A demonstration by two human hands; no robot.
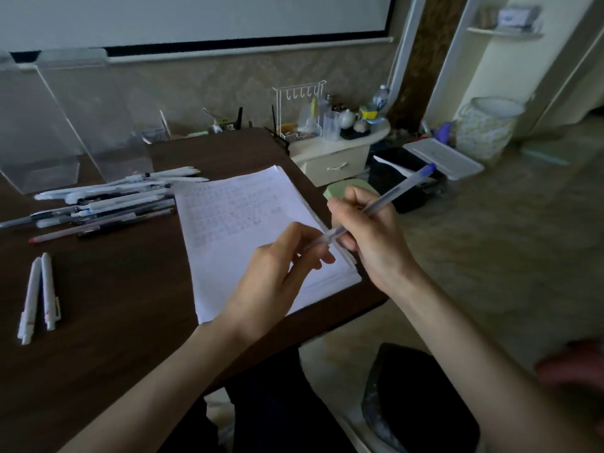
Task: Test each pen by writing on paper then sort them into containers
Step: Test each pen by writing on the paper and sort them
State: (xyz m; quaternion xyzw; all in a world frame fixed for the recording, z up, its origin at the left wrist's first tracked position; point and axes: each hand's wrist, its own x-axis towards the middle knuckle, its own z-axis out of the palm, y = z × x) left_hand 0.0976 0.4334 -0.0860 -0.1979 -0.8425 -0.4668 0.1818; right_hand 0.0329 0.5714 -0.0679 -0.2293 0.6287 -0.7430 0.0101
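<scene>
A clear-barrelled pen with a blue end cap (397,191) slants over the right edge of a white paper stack (235,217) on the dark wooden table (108,322). My right hand (369,237) grips the barrel's middle. My left hand (277,276) pinches its lower tip end above the paper. A pile of several pens (108,201) lies left of the paper, and two white pens (37,299) lie apart near the left edge. Two clear plastic containers (94,116) stand at the table's far left.
A cream side cabinet (333,158) with a white rack and bottles stands beyond the table's far right corner. A black bin (398,178), a white lid and a patterned basket (487,129) are on the floor at right. A black seat (421,400) is below.
</scene>
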